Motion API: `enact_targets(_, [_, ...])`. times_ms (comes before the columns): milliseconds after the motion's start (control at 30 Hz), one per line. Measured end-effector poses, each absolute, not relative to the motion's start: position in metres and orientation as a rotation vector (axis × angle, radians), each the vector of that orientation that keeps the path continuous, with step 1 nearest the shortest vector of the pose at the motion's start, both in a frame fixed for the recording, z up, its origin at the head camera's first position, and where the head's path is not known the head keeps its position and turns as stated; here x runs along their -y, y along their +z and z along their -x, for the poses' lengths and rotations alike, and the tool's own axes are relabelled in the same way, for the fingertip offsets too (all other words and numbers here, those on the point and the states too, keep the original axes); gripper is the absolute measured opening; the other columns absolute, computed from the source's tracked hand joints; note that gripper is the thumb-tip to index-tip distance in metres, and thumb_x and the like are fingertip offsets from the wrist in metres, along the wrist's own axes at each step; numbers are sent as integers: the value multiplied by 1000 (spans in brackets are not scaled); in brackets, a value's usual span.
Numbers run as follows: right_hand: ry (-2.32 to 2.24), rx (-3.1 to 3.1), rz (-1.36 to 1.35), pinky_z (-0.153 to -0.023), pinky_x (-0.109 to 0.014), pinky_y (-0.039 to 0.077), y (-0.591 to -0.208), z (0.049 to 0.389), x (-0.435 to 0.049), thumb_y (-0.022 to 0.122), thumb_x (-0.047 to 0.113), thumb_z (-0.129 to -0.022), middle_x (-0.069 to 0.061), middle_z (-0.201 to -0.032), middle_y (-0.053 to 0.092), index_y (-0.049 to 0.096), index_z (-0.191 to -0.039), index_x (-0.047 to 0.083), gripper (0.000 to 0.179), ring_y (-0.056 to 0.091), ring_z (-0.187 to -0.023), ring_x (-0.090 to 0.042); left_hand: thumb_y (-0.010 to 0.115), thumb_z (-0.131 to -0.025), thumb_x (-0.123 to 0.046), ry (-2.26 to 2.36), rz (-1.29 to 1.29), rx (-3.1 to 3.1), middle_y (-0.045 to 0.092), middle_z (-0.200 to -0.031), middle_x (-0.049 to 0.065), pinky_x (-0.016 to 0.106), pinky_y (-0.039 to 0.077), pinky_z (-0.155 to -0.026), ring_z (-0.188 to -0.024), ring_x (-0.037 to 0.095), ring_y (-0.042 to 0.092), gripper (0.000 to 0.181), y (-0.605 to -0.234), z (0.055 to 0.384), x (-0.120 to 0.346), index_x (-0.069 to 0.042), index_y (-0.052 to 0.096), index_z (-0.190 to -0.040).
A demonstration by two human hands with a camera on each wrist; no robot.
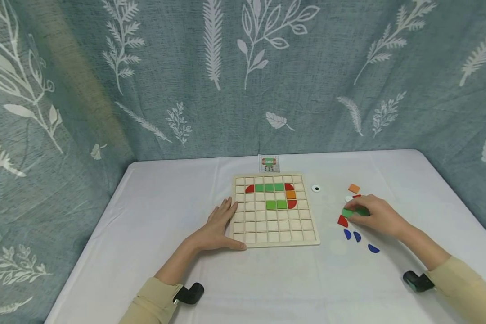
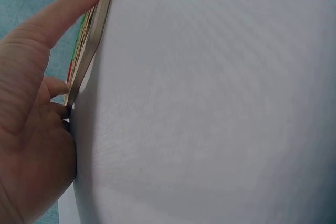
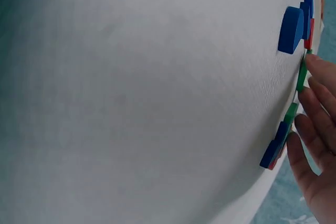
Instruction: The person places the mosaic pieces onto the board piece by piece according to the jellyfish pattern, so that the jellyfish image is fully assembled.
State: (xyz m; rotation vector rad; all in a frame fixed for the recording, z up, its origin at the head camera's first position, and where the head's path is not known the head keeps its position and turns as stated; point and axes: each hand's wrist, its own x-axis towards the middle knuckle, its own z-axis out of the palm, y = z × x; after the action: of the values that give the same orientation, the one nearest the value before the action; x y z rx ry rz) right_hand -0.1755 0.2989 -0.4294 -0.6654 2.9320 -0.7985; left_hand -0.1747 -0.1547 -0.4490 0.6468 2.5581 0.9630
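A wooden grid board (image 1: 250, 227) lies flat on the white table, with green squares (image 1: 269, 187), red quarter-round pieces (image 1: 292, 204) and an orange square (image 1: 290, 195) set in its upper cells. My left hand (image 1: 216, 229) rests along the board's left side, thumb at the front left corner; the left wrist view shows the thumb on the board's edge (image 2: 94, 30). To the right of the board, my right hand (image 1: 374, 216) pinches a green block (image 3: 302, 74) between thumb and fingertip. Another green block (image 3: 291, 113) and blue pieces (image 3: 275, 142) lie by its other fingers.
A small pattern card (image 1: 269, 164) stands behind the board. Loose on the right are a white disc with a black dot (image 1: 316, 188), an orange square (image 1: 354, 188), a red quarter-round (image 1: 343, 221) and blue half-rounds (image 1: 357, 236). A leaf-print curtain (image 1: 235, 121) hangs behind.
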Motion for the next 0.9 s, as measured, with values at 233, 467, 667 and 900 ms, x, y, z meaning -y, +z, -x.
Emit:
enact_targets(233, [-808, -2931, 626, -79, -41, 52, -428, 176, -294, 76, 10, -84, 2, -96, 67, 70, -102, 9, 19, 57, -90, -21, 86, -71, -45, 965, -638, -2553, -7, -162, 15, 45, -5, -119, -148, 26, -10, 122, -448, 174, 155, -3, 9, -156])
enact_targets(467, [-935, -2901, 531, -75, -37, 50, -426, 186, -262, 78, 17, -84, 2, -92, 64, 69, -95, 14, 14, 56, -87, -19, 86, -71, -46, 975, -639, -2553, -6, -162, 15, 46, -5, -119, -148, 26, -10, 122, -447, 174, 155, -3, 10, -156])
enact_targets(667, [-1007, -2805, 727, -77, -36, 49, -423, 202, -204, 77, 19, -86, 4, -94, 66, 69, -95, 18, 12, 56, -90, -18, 85, -71, -47, 949, -636, -2557, -6, -162, 14, 45, -5, -119, -148, 25, -10, 122, -448, 175, 155, -4, 9, -156])
enact_targets(900, [-945, -2724, 1026, -80, -37, 49, -424, 225, -136, 75, 16, -87, 7, -92, 67, 72, -93, 16, 7, 58, -85, -16, 85, -71, -47, 939, -627, -2556, -7, -162, 12, 44, -5, -119, -148, 23, -11, 123, -447, 174, 154, -6, 8, -157])
